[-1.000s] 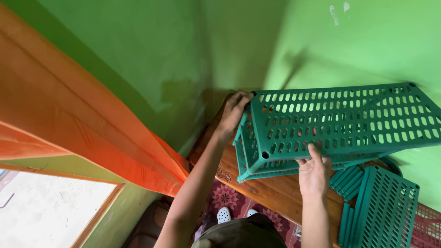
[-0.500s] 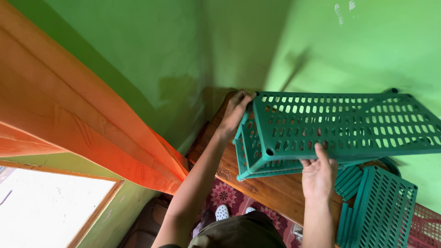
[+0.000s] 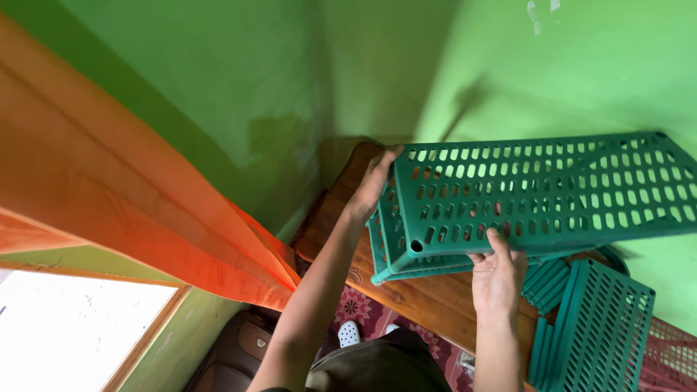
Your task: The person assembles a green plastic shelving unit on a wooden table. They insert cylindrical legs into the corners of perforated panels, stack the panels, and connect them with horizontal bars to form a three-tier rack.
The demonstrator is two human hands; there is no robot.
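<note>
The green rack (image 3: 537,196), a slotted plastic shelf unit, sits tipped over the wooden bench (image 3: 428,301), its near end above the bench's front edge and its far end pointing toward the right wall. Compared with a second ago it has swung slightly: the long top panel now slopes a little down to the right and the near corner post shows more plainly, while the rack stays over the same stretch of bench. That small turn suggests the person is squaring the unit up rather than carrying it off.

The left hand (image 3: 374,181) is flat against the rack's near-left end, fingers spread up along the edge; this grip looks like a pressing hold, not a full clench. The right hand (image 3: 497,272) has shifted a bit lower and now cups the underside of the front rim from below, fingers curled onto the panel, thumb side hidden.

Just right of that hand, loose green panels (image 3: 599,327) lean at the bench's right end. An orange curtain (image 3: 123,196) hangs at the left over a bright window (image 3: 65,334), and green walls (image 3: 218,80) meet in the corner behind.
</note>
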